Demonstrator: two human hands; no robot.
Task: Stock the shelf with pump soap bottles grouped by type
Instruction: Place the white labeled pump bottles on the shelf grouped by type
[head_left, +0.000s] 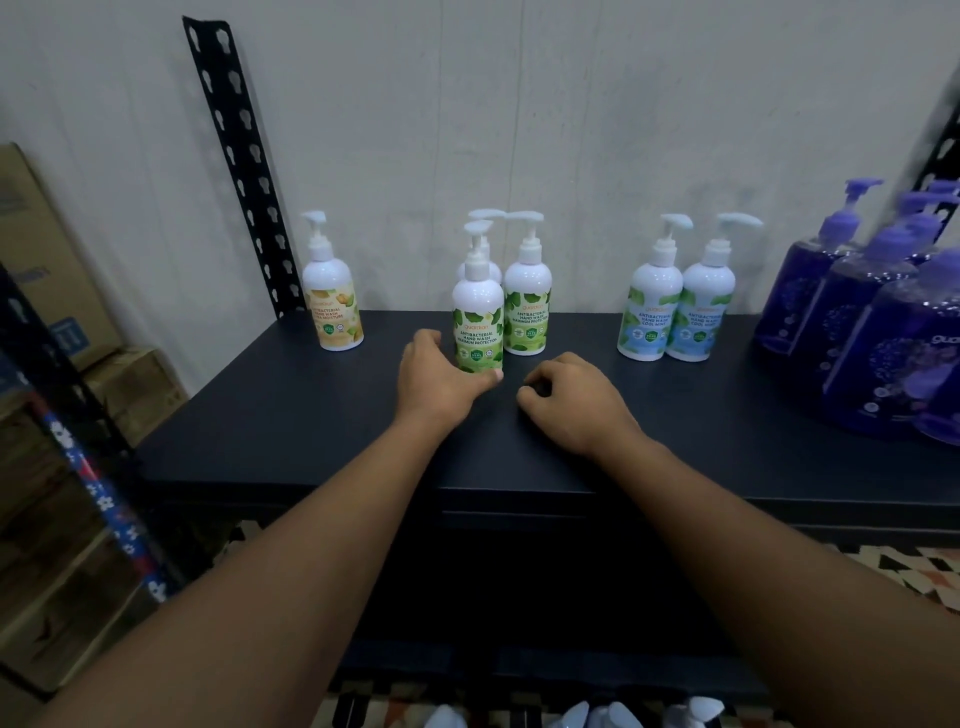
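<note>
On the dark shelf (291, 415) stand white pump bottles sorted by label. My left hand (441, 376) grips the base of a green-label bottle (478, 317) at the front of the green group; two more green-label bottles (527, 306) stand behind and right of it. A single yellow-label bottle (332, 304) stands at the left. Two blue-label bottles (649, 312) stand side by side to the right. Several purple bottles (852, 306) crowd the far right. My right hand (566, 397) rests on the shelf with fingers loosely curled, holding nothing.
A black perforated upright (239, 166) rises at the back left against the pale wall. Cardboard boxes (57, 312) are stacked to the left. More white pump tops (613, 714) show at the bottom edge, below the shelf. A patterned floor (904, 569) lies at the lower right.
</note>
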